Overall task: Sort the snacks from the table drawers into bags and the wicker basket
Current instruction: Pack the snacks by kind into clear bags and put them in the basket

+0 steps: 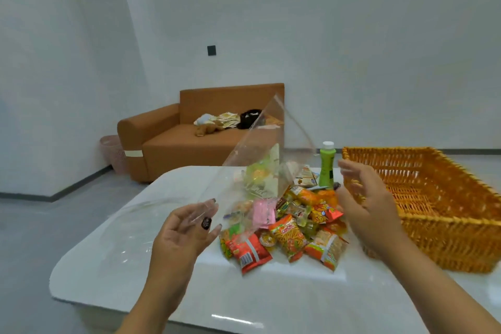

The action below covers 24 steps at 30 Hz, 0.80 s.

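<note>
Between my thumb and fingertips, the left hand pinches the lower corner of a clear plastic bag, which stands up from the grip toward one o'clock, its top corner showing against the sofa. My right hand hangs at three o'clock of the bag with fingers spread and relaxed, holding nothing and not touching the bag as far as I can see. Seen through the bag and spilling out toward four o'clock of the left hand lies the pile of snacks on the white table: a red packet nearest me, an orange stick-snack packet beside it, a pink sachet farther back. At twelve o'clock of the pile a green bottle with a white cap stands upright. At three o'clock of the pile, just behind my right hand, sits the wicker basket; I see no snacks inside. At nine o'clock of the left hand another clear bag lies flat on the table. Far off at eleven o'clock, the sofa carries a heap of small things I cannot identify, with a pink bin at its left end
</note>
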Each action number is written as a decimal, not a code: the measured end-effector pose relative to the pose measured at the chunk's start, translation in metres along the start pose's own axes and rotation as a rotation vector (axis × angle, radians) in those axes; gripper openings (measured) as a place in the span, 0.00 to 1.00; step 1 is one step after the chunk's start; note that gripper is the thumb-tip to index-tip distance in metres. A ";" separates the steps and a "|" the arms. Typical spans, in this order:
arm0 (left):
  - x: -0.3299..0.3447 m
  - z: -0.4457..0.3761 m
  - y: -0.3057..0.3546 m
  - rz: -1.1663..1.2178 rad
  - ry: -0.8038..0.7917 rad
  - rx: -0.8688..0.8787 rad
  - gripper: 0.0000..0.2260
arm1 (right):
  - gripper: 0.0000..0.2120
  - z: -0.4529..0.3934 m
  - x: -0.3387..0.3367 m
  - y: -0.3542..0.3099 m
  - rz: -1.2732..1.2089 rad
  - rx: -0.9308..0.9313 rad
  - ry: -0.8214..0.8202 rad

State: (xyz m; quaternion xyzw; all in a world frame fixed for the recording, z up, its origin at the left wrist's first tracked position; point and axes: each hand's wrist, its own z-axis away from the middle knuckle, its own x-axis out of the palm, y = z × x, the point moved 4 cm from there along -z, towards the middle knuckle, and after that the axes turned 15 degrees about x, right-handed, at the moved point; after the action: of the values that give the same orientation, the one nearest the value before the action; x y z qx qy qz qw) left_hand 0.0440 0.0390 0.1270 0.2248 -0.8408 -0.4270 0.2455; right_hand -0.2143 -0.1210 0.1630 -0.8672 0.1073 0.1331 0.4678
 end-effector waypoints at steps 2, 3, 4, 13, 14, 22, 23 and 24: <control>-0.002 0.002 0.004 -0.022 -0.043 -0.001 0.34 | 0.16 -0.015 -0.013 -0.031 -0.088 -0.004 -0.019; -0.002 0.002 0.005 -0.041 -0.057 -0.005 0.38 | 0.14 -0.020 -0.015 -0.046 -0.114 -0.023 -0.064; -0.004 0.003 0.005 -0.050 -0.070 -0.010 0.41 | 0.13 -0.024 -0.014 -0.058 -0.140 -0.041 -0.129; 0.001 0.011 0.023 -0.104 -0.230 0.031 0.11 | 0.14 -0.015 -0.020 -0.084 -0.196 -0.032 -0.365; 0.001 0.012 0.025 -0.116 -0.232 0.035 0.10 | 0.14 -0.013 -0.019 -0.082 -0.192 -0.027 -0.360; -0.006 0.016 0.024 -0.167 -0.167 0.110 0.10 | 0.25 -0.008 -0.031 -0.075 -0.060 -0.079 -0.210; -0.006 0.016 0.022 -0.173 -0.147 0.120 0.09 | 0.25 -0.007 -0.034 -0.078 0.009 -0.153 -0.214; -0.007 0.016 0.021 -0.184 -0.125 0.132 0.09 | 0.22 -0.007 -0.036 -0.079 0.074 -0.225 -0.227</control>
State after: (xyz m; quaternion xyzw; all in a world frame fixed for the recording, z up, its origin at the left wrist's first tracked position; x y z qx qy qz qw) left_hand 0.0365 0.0639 0.1350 0.2895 -0.8565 -0.4048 0.1370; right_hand -0.2226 -0.0825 0.2405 -0.8890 0.0701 0.2583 0.3715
